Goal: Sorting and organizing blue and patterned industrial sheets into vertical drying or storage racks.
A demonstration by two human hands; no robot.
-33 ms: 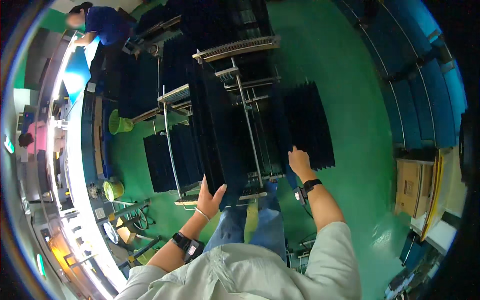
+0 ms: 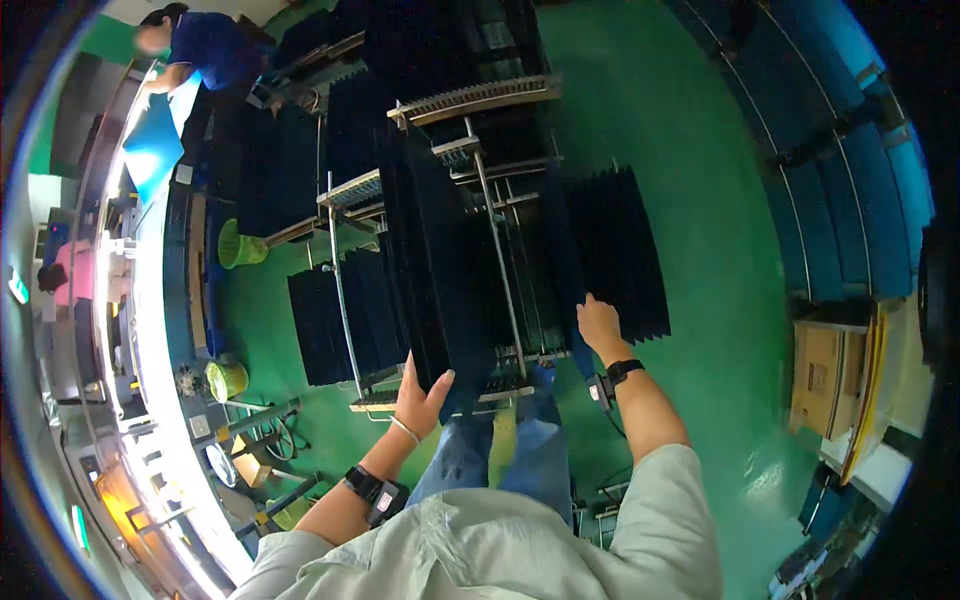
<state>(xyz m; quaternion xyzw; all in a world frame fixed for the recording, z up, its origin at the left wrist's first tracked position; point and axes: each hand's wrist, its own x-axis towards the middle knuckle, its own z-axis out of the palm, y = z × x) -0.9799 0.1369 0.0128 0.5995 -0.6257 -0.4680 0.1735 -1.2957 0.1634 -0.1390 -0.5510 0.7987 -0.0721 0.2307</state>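
My left hand (image 2: 423, 397) is at the near edge of a tall dark panel (image 2: 440, 290), its thumb on one side and its fingers on the other. To the right, my right hand (image 2: 599, 322) is closed on the near edge of another dark panel (image 2: 570, 250). Both panels stand upright by a metal rack (image 2: 495, 230) with slotted rails. Beyond my right hand hangs a row of dark panels (image 2: 625, 250) with jagged-looking edges. More dark panels (image 2: 335, 315) fill the rack's left side. How the panels sit in the slots is too dark to make out.
At the far left a co-worker (image 2: 210, 45) leans over a brightly lit bench, by a blue sheet (image 2: 153, 150). Green baskets (image 2: 240, 245) stand along the left. Blue panels (image 2: 800, 170) line the right, above a cardboard box (image 2: 828, 375). The floor (image 2: 710, 300) is green.
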